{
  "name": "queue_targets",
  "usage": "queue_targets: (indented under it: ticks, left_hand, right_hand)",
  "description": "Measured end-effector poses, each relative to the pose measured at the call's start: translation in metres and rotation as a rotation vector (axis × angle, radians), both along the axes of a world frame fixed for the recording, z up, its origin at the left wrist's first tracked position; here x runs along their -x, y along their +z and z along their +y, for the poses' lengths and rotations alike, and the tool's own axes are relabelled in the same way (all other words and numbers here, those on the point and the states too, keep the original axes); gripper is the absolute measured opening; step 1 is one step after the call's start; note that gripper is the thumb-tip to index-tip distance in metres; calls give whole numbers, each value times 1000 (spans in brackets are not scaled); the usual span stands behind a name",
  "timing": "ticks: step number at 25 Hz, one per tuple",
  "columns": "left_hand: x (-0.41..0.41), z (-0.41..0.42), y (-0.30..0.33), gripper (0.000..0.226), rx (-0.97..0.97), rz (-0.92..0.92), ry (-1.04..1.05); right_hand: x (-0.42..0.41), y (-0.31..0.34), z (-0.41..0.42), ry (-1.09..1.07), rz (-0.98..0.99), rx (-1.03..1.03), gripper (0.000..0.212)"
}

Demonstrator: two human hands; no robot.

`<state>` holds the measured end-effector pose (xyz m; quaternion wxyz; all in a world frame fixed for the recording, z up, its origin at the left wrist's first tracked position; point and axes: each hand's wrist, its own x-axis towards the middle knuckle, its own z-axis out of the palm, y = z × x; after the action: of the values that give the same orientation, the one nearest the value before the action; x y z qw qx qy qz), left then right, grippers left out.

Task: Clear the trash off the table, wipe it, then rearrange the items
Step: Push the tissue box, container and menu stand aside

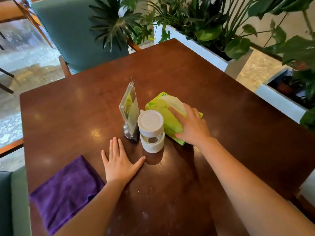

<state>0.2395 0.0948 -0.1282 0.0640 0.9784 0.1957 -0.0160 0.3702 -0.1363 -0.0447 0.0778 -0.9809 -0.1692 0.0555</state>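
Desk (221,103): no trash was seen; rearranging was judged in hand.
Right hand (192,126): laid spread on tissue pack (160,108), mid-desk.
Left hand (119,164): pressed flat, empty.
Next: pack to be squared beside jar (150,130).

Jar (151,131), sign holder (129,108), tissue pack (163,114) clustered mid-table (230,116); open surface L, R, far side.

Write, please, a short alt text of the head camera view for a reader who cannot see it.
A person's right hand rests on a green tissue pack on a dark wooden table, while the left hand lies flat nearby. A white-lidded jar and a clear sign holder stand beside the pack; a purple cloth lies at the left edge.
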Motion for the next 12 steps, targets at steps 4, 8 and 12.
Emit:
queue_targets:
  ticks: [4,8,12]
  left_hand:
    - [0,-1,3,117,15,6,-2]
    - [-1,-3,6,117,6,21,-7]
    - [-1,-4,7,117,4,36,-15]
  right_hand:
    - [18,-1,3,-37,-112,-23,91]
    - [28,-1,-21,-161,-191,6,89]
    - [18,4,-78,-430,-192,49,89]
